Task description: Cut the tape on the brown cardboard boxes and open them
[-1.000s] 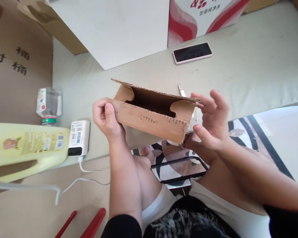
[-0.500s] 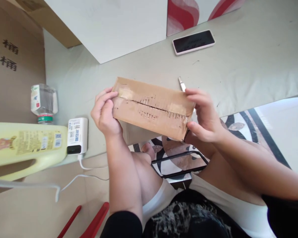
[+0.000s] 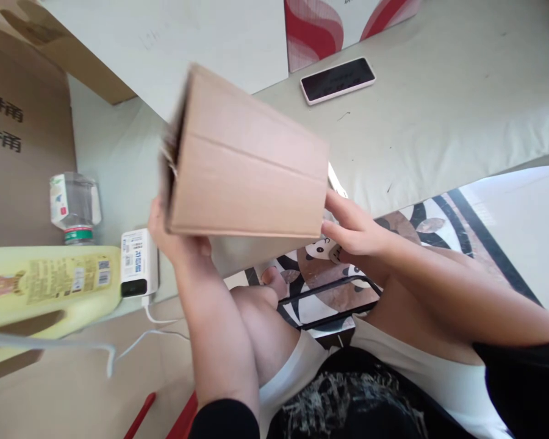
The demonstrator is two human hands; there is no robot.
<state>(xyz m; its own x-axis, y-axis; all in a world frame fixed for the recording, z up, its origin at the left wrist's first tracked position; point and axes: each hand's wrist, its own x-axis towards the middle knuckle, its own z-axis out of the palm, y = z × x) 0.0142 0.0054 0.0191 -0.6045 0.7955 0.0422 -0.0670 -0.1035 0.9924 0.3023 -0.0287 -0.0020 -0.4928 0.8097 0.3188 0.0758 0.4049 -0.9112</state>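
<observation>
A grey mat carries a phone and a power bank, beside a yellow jug and a bottle. Above the mat's near edge, a tilted, motion-blurred box is held up: left hand grips its lower left corner, right hand its right edge.

Both hands hold a brown cardboard box up over the lap: the left hand grips its left end, the right hand its right. A phone lies far right on the grey mat.
</observation>
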